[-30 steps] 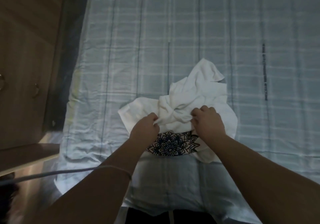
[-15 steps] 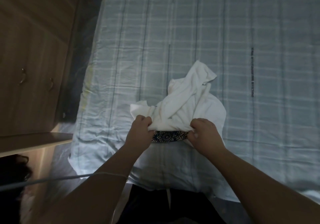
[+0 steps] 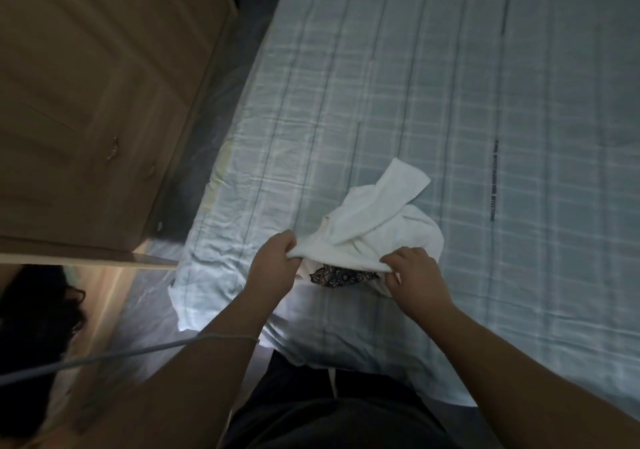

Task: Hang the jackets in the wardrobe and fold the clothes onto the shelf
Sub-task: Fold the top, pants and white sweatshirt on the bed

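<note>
Both hands, left (image 3: 273, 268) and right (image 3: 414, 280), pinch the bunched shirt (image 3: 377, 233) over the bed (image 3: 450, 84); its loose sleeve may twist, spoiling the fold.

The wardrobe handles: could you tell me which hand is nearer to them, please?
Left. The left hand grips the white shirt on the side toward the wardrobe handles; the right hand grips it farther across the bed.

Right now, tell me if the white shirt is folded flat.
No, the white shirt is bunched up on the bed, its edge gripped by the left hand and right hand.
</note>
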### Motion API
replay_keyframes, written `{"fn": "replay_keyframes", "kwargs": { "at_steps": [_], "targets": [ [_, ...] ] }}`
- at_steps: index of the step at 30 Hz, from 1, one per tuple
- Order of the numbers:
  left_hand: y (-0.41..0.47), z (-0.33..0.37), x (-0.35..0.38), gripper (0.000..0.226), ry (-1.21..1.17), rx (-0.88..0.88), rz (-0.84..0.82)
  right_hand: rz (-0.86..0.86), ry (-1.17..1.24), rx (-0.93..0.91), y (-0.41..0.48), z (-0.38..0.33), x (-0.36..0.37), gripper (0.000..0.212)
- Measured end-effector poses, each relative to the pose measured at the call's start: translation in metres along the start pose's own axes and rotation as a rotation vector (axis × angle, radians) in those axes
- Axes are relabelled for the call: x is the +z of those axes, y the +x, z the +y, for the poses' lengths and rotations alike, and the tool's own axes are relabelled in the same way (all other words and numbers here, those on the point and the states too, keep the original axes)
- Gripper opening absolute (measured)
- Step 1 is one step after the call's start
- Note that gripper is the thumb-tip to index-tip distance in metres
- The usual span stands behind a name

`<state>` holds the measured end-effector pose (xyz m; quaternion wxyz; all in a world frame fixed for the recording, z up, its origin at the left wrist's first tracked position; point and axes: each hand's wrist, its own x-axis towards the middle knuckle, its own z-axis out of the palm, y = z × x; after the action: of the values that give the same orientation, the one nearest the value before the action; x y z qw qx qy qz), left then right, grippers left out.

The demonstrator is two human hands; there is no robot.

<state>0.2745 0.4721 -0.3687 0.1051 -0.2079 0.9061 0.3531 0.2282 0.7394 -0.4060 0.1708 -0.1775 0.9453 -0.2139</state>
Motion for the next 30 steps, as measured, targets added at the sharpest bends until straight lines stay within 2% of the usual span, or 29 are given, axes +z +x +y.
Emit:
{"fn": "replay_keyframes", "kwargs": {
  "at_steps": [5,9,16,20,25,30],
  "targets": [
    [-0.010,0.016,-0.027,0.021,-0.175,-0.034,0.088,0.130,0.113,-0.043,0.004,-0.023,-0.024,0.027],
    [-0.014,0.036,-0.063,0.024,-0.193,0.045,0.132,0.183,0.291,0.018,0.008,-0.053,-0.060,0.022],
    [-0.013,0.086,-0.129,0.036,0.077,0.250,0.188,0.275,0.359,0.098,0.004,-0.097,-0.114,0.018],
    [-0.028,0.110,-0.158,0.039,0.126,0.402,0.160,0.351,0.333,0.069,-0.017,-0.128,-0.137,0.013],
    [-0.061,0.143,-0.189,0.037,-0.028,0.526,0.124,0.412,0.371,0.051,-0.053,-0.166,-0.162,0.011],
    [-0.100,0.182,-0.193,0.031,-0.418,0.458,0.010,0.455,0.511,0.083,-0.109,-0.180,-0.172,0.015]
  ]
}}
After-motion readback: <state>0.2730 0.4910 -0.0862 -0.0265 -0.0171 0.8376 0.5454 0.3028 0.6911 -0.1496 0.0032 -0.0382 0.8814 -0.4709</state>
